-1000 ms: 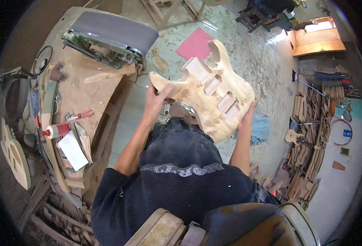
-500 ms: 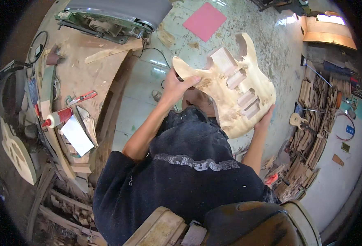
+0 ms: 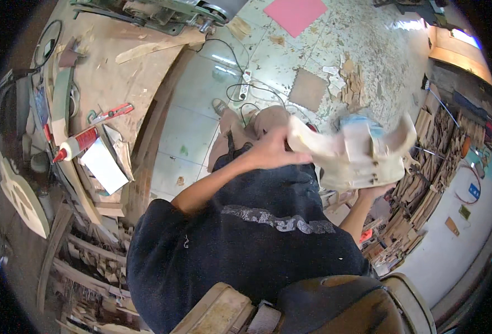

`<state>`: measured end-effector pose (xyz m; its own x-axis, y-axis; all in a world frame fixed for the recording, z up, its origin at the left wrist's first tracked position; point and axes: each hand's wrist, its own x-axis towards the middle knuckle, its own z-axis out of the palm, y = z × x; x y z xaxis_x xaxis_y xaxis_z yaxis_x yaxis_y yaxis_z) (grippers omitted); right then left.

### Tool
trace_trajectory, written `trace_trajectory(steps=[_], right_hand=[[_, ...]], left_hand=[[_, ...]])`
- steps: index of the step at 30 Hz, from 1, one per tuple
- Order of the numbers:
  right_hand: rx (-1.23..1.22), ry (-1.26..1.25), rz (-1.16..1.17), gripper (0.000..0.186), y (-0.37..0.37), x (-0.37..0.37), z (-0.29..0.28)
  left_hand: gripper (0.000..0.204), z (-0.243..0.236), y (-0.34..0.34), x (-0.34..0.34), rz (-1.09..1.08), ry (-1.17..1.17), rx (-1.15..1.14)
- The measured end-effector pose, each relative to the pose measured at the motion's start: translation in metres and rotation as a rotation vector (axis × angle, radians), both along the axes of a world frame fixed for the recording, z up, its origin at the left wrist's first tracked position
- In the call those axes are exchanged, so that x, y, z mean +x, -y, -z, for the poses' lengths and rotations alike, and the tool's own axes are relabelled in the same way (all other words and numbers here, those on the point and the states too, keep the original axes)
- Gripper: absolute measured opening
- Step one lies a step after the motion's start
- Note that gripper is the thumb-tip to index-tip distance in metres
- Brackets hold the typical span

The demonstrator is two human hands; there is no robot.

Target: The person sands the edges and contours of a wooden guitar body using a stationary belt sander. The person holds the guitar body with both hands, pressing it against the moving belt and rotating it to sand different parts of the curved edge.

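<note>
An unfinished pale wooden electric guitar body (image 3: 351,166) is tilted edge-on in front of me, slightly blurred. Its two horns and the notch between them point away from my chest, and its broad carved face is mostly turned out of sight. My left hand (image 3: 275,149) grips the left horn, thumb lying along the wood. Under the near right edge, my right hand (image 3: 375,192) supports the body; its fingers are partly hidden by the wood. Both forearms come from a dark, dusty shirt.
To my left, a workbench (image 3: 112,78) carries a glue bottle (image 3: 78,143), a red clamp (image 3: 112,113), a white sheet (image 3: 104,166) and a belt sander (image 3: 162,14). A power strip (image 3: 245,84) with cables lies on the tiled floor. Stacked wood offcuts (image 3: 419,206) line the right side.
The guitar body has swung from face-up to edge-on and moved right and closer to me. Both hands moved with it, still holding. My view shifted, showing more floor.
</note>
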<state>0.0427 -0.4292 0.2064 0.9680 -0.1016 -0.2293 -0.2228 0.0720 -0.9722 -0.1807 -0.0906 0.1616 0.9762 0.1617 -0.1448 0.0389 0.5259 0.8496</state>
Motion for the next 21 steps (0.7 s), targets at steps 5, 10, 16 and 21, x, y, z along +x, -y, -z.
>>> trace_trajectory(steps=[5,10,16,21], right_hand=[[0.024,-0.115,0.125,0.087,0.039,-0.010,0.018],[-0.075,-0.151,0.098,0.090,0.030,-0.041,0.036],[0.027,-0.236,0.040,0.088,0.044,-0.039,0.054],[-0.056,-0.271,0.157,0.084,0.023,-0.036,0.044]], left_hand=[[0.049,0.006,0.007,0.003,0.174,-0.023,0.127],[0.044,-0.008,-0.013,0.009,0.181,-0.069,0.103],[0.046,-0.002,-0.010,0.000,0.216,-0.126,0.064],[0.048,-0.004,-0.015,-0.006,0.185,-0.088,0.204]])
